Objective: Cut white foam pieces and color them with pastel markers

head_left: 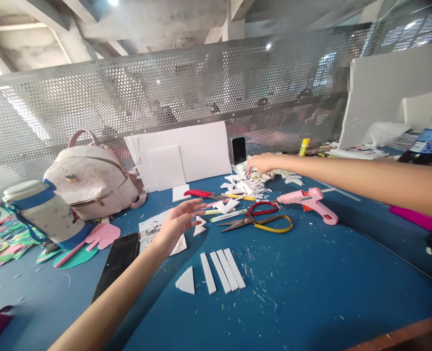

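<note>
Right hand (262, 164): far, fingers bent down into scraps (251, 186); whether gripping any, can't be said. Left hand (175, 222): nearer, fingers spread, seemingly empty. Scraps: heaped far right of it, no single long axis.

Across my feed spreads a blue tabletop (303, 287), sprinkled with small crumbs, and at its near middle I count four narrow white strips (220, 272) beside a white wedge-shaped piece (187, 281). Beyond those I make out scissors (251, 220) with one red and one yellow handle, a pink glue gun (310, 199) and a loose heap of white scraps (251, 185). Over to the left I see a dark phone (119, 261) lying flat, and a pale backpack (91, 180) with a white-and-blue bottle (47, 209) close by.
</note>
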The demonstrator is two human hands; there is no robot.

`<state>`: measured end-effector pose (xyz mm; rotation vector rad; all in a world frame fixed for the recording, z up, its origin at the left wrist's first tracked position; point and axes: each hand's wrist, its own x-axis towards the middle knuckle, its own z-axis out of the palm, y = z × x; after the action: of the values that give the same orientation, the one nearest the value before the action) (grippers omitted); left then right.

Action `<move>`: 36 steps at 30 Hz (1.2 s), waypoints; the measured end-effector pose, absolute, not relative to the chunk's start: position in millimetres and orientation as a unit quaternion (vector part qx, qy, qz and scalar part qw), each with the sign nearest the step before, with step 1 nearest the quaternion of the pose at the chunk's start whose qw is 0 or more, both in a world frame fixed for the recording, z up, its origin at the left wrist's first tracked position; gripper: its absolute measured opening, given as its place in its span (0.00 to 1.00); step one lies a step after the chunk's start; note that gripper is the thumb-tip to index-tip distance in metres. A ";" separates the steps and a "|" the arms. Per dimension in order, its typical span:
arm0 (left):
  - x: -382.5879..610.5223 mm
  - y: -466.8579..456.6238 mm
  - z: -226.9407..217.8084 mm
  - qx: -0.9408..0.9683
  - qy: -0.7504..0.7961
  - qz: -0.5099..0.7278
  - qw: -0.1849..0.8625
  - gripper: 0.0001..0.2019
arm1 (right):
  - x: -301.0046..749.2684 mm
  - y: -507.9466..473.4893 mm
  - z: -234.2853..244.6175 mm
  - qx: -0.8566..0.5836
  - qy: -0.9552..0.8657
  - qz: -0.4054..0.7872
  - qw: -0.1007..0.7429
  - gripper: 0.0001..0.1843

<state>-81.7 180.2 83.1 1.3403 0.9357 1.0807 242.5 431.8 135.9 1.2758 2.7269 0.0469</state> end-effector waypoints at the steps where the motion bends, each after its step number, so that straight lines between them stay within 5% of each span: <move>1: -81.9 180.3 82.4 0.572 0.398 0.456 0.554 0.19 | 241.4 430.7 139.2 0.428 0.900 -0.016 0.077 0.17; 6: -79.7 183.5 81.9 0.612 0.416 0.440 0.508 0.17 | 228.1 402.9 164.5 0.394 0.888 -0.215 0.096 0.16; 13: -55.0 178.2 90.5 0.670 0.451 0.457 0.372 0.18 | 184.8 282.4 171.3 0.233 0.851 -0.471 0.016 0.25; 18: -48.4 164.4 96.5 0.682 0.466 0.440 0.352 0.09 | 167.3 225.7 148.7 0.188 0.763 -0.616 -0.060 0.30; 28: -57.1 137.5 92.7 0.713 0.440 0.307 0.451 0.06 | 174.8 171.3 124.3 0.177 0.905 -0.372 -0.103 0.33; 36: -64.4 139.6 69.4 0.612 0.462 0.353 0.536 0.14 | 168.0 182.7 90.0 0.227 0.822 -0.435 -0.290 0.09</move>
<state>-64.4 139.6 69.4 1.4577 1.0993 0.8403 168.0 182.7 90.0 0.8852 3.2023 -1.6947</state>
